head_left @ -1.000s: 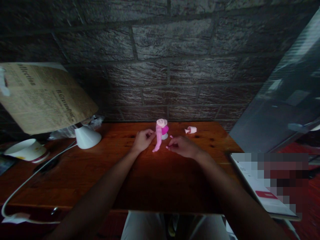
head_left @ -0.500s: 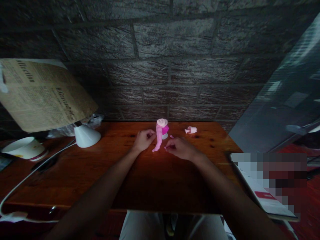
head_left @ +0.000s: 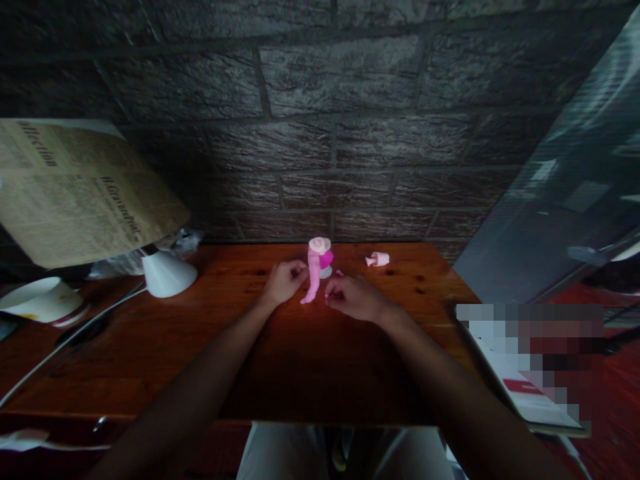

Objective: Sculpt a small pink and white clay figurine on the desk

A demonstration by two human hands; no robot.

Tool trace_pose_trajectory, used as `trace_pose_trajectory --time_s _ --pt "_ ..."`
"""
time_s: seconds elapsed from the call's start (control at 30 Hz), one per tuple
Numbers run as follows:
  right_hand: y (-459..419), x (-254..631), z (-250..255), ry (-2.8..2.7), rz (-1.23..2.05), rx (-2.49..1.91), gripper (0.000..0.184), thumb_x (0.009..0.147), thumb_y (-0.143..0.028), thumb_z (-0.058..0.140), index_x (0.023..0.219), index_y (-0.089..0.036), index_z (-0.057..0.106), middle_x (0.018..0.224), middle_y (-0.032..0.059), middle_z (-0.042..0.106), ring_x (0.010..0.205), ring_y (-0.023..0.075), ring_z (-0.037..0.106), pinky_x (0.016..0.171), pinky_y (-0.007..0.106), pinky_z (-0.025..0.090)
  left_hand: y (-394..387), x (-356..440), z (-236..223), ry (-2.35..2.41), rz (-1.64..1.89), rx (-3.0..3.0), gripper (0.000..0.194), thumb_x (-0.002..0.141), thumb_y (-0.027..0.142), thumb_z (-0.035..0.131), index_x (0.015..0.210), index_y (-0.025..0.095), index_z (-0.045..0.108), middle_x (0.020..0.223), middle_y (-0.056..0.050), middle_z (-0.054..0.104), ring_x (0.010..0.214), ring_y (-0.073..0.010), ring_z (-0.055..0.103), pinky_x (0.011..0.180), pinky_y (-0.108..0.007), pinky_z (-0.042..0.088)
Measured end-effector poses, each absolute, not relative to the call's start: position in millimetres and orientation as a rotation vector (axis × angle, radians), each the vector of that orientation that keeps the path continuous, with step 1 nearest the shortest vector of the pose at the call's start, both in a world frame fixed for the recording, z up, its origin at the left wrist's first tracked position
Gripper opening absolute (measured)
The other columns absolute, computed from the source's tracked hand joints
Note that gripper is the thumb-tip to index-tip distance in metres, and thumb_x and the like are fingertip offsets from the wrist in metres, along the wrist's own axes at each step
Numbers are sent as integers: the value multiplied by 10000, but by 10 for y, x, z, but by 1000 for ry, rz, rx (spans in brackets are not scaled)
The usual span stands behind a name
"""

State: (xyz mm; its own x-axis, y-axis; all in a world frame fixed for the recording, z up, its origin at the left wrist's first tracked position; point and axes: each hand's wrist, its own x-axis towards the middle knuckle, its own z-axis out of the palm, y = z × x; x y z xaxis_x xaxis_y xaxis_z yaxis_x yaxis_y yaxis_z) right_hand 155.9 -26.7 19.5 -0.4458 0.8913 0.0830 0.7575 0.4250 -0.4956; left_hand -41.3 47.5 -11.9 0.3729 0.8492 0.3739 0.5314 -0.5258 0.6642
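Note:
A small pink figure (head_left: 314, 273) stands upright on the wooden table, with a pale pink hat-like top, a long pink strand down its front and a magenta part behind. Under it shows a whitish round base (head_left: 325, 272). My left hand (head_left: 285, 281) is at the figure's left side, fingers curled together, fingertips at or very near the pink strand; whether they grip anything is hidden. To the right of the figure, my right hand (head_left: 356, 297) is closed in a pinch, with a tiny pink bit (head_left: 327, 296) at its fingertips. Another small pink piece (head_left: 339, 273) shows just beyond its knuckles.
A pale pink cup-shaped piece (head_left: 379, 259) lies on its side at the back right. On the left are a lamp with a white base (head_left: 169, 273) and newsprint shade (head_left: 90, 193), its cord, and a paper cup (head_left: 43, 300). A tablet-like device (head_left: 520, 373) sits at right.
The whole view has shifted slightly, so everything appears a little further left. Both hands keep nearly the same pose beside the pink figure.

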Motion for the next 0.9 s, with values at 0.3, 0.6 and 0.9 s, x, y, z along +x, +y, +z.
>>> trace_pose_trajectory --time_s 0.3,0.6,0.9 --pt "-268 1553 180 -2322 571 -1416 98 834 -117 580 868 -166 657 844 36 705 768 146 620 784 304 435 496 -420 -147 1181 972 2233 202 813 272 528 716 155 661 648 -15 685 568 -138 583 575 -236 398" --pt "-287 1528 164 -2302 566 -1427 84 827 -130 596 890 -174 630 834 33 699 736 148 619 761 303 434 493 -421 -150 1190 960 2257 166 790 219 533 676 160 637 628 -1 663 556 -127 563 560 -227 382" --pt "-299 1514 195 -2308 583 -1414 109 825 -105 578 884 -180 630 874 34 706 789 157 631 765 297 433 481 -420 -140 1204 940 2226 162 788 219 547 663 164 635 646 -8 679 563 -133 575 569 -233 391"
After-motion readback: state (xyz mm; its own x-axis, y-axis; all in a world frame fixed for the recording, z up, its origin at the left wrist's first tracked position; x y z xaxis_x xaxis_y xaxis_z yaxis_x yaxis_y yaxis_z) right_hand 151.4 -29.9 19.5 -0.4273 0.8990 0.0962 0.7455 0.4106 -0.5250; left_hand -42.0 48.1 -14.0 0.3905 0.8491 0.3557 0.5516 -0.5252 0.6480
